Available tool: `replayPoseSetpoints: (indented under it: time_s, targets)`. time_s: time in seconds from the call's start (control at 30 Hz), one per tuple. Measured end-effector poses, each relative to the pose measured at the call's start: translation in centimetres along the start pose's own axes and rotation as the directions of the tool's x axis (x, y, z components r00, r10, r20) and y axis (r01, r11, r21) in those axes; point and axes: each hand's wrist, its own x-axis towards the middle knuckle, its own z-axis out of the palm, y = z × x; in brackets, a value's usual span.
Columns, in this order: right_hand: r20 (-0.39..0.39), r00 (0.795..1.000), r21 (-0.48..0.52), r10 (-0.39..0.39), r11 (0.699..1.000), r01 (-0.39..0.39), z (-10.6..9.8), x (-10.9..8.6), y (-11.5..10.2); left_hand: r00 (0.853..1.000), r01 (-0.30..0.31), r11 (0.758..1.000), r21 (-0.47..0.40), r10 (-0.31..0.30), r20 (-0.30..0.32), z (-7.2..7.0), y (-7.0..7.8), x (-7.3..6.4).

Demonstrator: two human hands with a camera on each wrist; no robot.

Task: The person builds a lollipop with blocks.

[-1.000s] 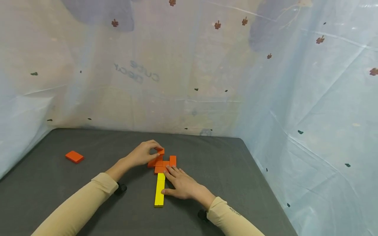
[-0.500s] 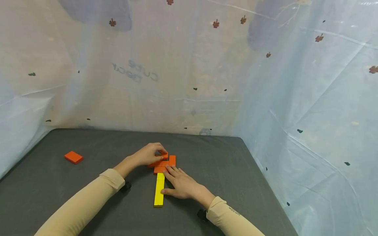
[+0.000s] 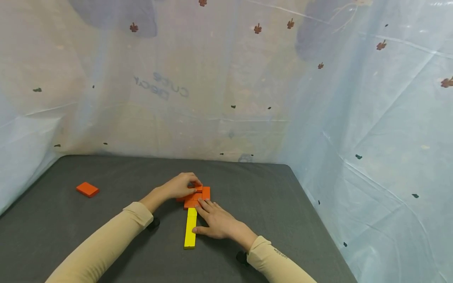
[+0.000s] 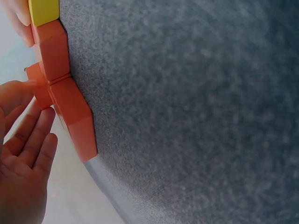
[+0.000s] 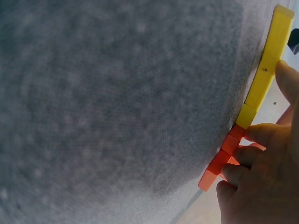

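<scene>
My left hand pinches an orange block between thumb and fingers, low over a cluster of flat orange blocks. In the left wrist view this block stands up from the others, its lower edge at their tops. Along the cluster's right side lies an upright-pointing orange block. A long yellow strip of blocks runs from the cluster toward me. My right hand lies spread beside it, fingertips on the orange blocks and thumb against the yellow strip, as the right wrist view also shows.
A loose orange block lies at the far left of the dark grey table. Translucent plastic sheeting hangs behind the table and along its right side. Black wrist cameras show under both forearms.
My left hand has moved a little right and toward me, lowering its orange block into the gap beside the right-hand block. My right hand has stayed in place.
</scene>
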Motion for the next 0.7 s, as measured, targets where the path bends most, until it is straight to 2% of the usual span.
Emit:
replayPoseSetpoints:
  time_s: [0.17, 0.4, 0.7]
  targets:
    - [-0.008, 1.000, 0.005, -0.001, 1.000, 0.001, 0.12, 0.02, 0.02, 1.000, -0.017, 1.000, 0.013, 0.017, 0.022, 0.16, -0.08, -0.08]
    - [-0.013, 1.000, 0.007, -0.006, 1.000, 0.006, 0.08, 0.02, -0.01, 0.997, 0.033, 0.999, 0.027, -0.034, 0.063, 0.26, -0.02, -0.20]
    - [-0.009, 1.000, 0.006, -0.001, 1.000, 0.001, 0.04, 0.02, -0.03, 0.998, 0.032, 0.999, 0.030, -0.034, 0.047, 0.29, -0.05, -0.37]
